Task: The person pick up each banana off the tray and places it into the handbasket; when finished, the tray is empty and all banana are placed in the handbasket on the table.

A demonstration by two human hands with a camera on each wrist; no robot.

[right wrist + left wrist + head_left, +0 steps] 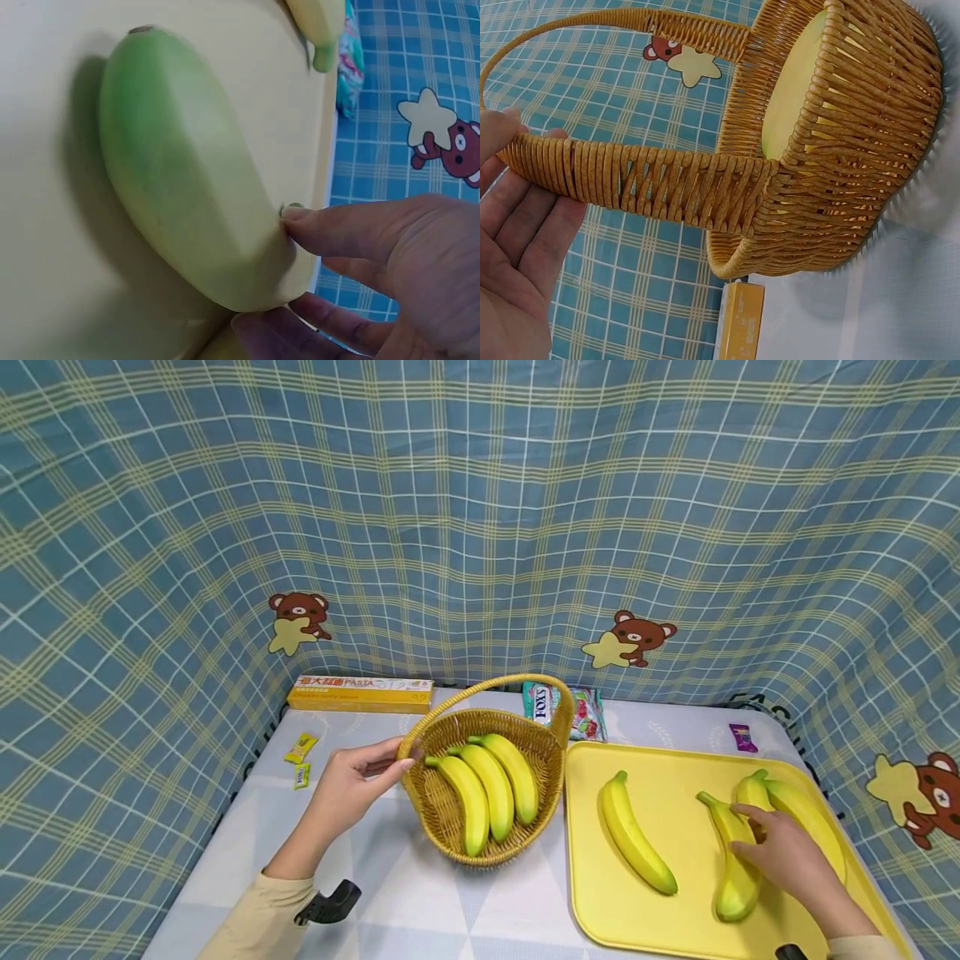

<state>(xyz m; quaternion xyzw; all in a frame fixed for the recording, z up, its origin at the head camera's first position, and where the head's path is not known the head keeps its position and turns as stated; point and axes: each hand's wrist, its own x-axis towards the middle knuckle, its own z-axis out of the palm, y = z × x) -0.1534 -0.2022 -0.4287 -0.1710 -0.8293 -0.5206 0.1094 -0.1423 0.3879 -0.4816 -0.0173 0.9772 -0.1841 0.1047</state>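
Note:
My left hand (348, 795) grips the side of the arched handle (667, 184) of a brown wicker basket (551, 758). In the left wrist view, the thumb lies on one side of the handle and the fingers on the other. Three yellow bananas (466, 802) lie side by side in the basket. Over the yellow tray (592, 918), my right hand (787, 853) pinches a banana (180, 157) with green-tinged skin, its thumb and fingers on opposite sides. This banana still appears to lie on the tray. Two more bananas, a near one (750, 788) and an outer one (808, 817), lie beside the hand, partly hidden.
Another banana (633, 835) lies on the tray's left half. Behind the basket are a pasta box (360, 695) and a FOX'S candy bag (588, 714). Small yellow wrapped candies (301, 747) lie at left, a purple one (743, 737) beyond the tray. Plaid cloth (480, 543) hangs around the table.

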